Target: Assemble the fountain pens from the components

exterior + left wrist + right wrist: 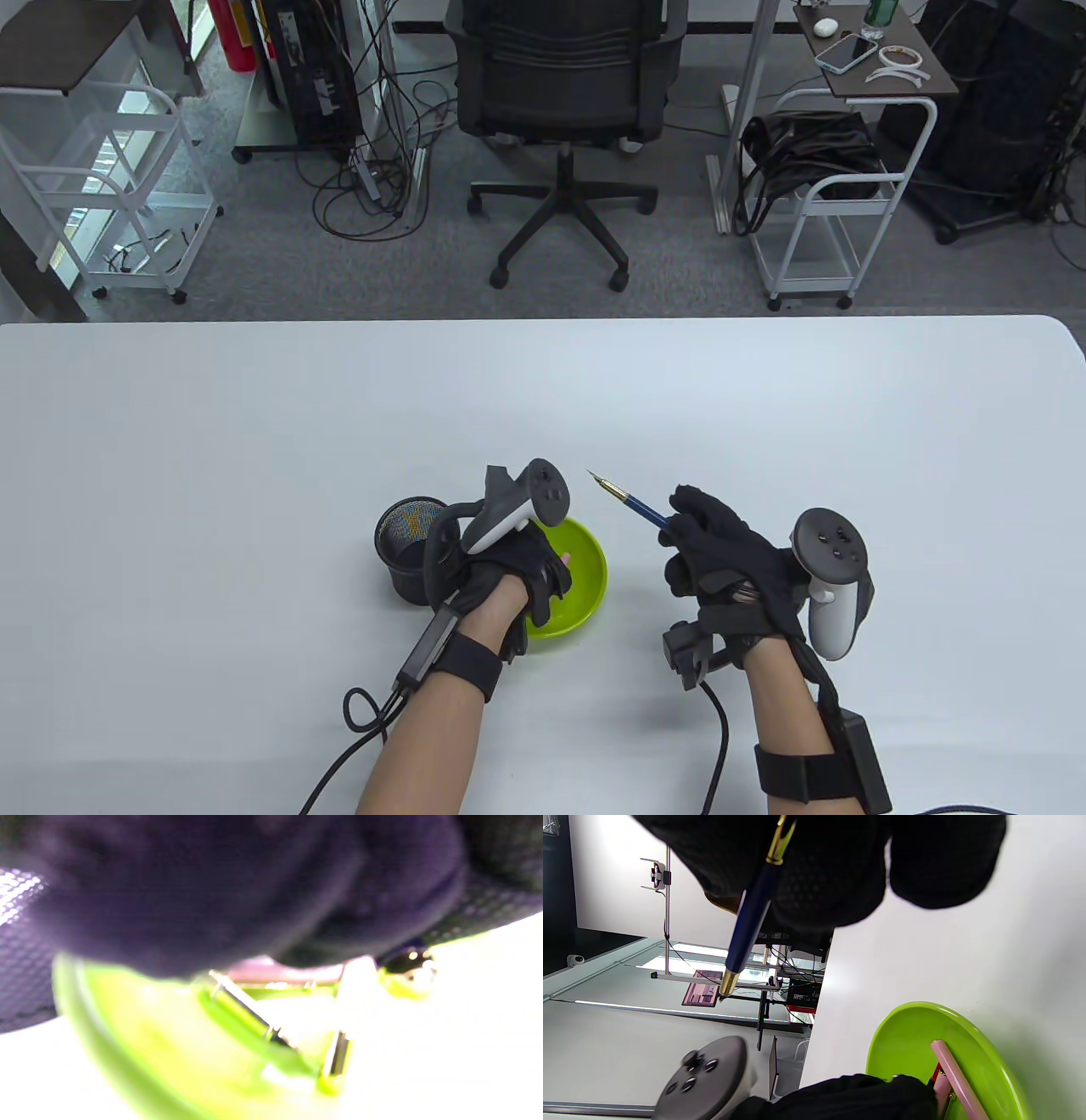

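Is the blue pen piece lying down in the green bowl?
No: the right hand holds the blue pen piece in the air, beside the green bowl, its gold tip pointing away from the person.

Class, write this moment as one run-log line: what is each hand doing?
left hand: reaching into green bowl, grip unclear | right hand: holds blue pen section, nib up-left | mesh cup: beside bowl

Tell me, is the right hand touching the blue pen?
Touching. In the table view the right hand grips the blue pen, nib up-left; the right wrist view shows its barrel running between the gloved fingers.
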Demonstrator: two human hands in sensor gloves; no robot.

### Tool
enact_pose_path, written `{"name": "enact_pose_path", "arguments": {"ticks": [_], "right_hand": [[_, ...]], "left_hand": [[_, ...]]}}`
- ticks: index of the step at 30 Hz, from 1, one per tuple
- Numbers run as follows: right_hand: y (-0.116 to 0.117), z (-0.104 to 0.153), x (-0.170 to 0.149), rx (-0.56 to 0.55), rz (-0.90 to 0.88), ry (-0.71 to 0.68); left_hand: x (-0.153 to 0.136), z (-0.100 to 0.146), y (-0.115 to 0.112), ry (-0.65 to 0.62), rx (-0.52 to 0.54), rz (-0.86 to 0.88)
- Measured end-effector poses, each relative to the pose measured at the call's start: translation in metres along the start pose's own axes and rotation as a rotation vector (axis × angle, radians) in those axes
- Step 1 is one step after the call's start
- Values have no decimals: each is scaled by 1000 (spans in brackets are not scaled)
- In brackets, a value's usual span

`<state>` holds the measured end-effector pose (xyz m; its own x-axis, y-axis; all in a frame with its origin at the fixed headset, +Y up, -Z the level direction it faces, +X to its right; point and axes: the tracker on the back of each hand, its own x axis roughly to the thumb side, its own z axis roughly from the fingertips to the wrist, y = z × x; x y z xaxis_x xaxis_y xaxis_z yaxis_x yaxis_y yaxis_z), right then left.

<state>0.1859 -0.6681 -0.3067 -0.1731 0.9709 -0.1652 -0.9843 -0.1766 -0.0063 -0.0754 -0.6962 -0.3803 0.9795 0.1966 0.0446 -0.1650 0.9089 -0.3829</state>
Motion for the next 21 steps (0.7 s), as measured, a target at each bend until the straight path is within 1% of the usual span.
{"name": "enact_pose_path", "arguments": {"ticks": [4, 5, 7, 10, 11, 12, 17, 19, 21], "right_hand": [[2, 0, -1, 3, 16, 3], [2, 0, -1, 3, 18, 4], [2, 0, -1, 3, 20, 6], [3, 0, -1, 4, 24, 12], [3, -1, -2, 6, 25, 13], [4, -1, -2, 8, 28, 14], [7, -1, -3, 19, 44, 14], [9, -1, -3, 23, 58, 10], [12, -3, -2, 61, 59, -22]], "left_hand": [[-14, 13, 8, -65, 63, 155], [-19, 17, 10, -109, 91, 213], [-27, 24, 12, -107, 115, 300], [-42, 39, 16, -185, 151, 466], [-45, 43, 16, -228, 164, 504], [-50, 48, 16, -246, 188, 545], [-63, 65, 15, -319, 299, 662], [-67, 69, 11, -345, 325, 691], [-72, 70, 4, -368, 363, 760]]}}
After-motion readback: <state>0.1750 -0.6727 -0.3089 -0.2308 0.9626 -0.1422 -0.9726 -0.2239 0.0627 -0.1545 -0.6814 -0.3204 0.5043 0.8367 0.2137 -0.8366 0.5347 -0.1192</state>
